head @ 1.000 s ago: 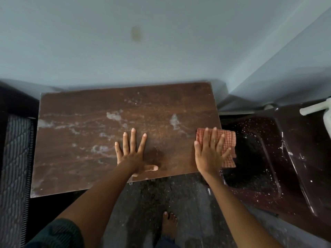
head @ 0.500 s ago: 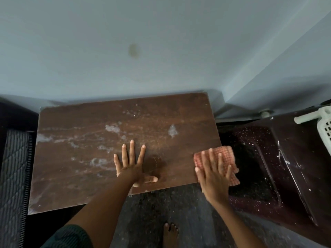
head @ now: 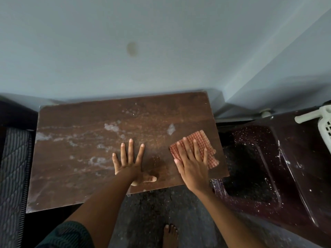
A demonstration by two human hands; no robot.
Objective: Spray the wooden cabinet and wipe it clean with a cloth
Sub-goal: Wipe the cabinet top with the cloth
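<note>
Centrally, a dark brown rectangular wooden cabinet top (head: 80, 158) is filling the middle of the head view, seen from above and standing against a pale blue-grey wall (head: 179, 33). Whitish streaks and patches of residue (head: 111, 127) are showing across its left and middle parts.

The left grip (head: 130, 163), a bare hand, is lying flat on the wood near the front edge. Its fingers are straight and spread, its thumb is pointing right, and it is holding nothing.

The right grip (head: 192, 163) is pressing down with straight, open fingers on a folded red-and-cream checked cloth (head: 201, 136). That cloth is lying on the cabinet top close to its right edge, well apart from the left grip, with bare wood between them.

A faint oval brownish stain (head: 132, 49) is marking the wall above.

To the right, a dark maroon speckled object (head: 295, 167) is standing beside the cabinet, and part of a white plastic basket (head: 325, 120) is showing at the frame edge. At far left, grey quilted fabric (head: 12, 176) is showing. Below, a bare foot (head: 171, 233) is standing on a dark floor (head: 152, 212).
</note>
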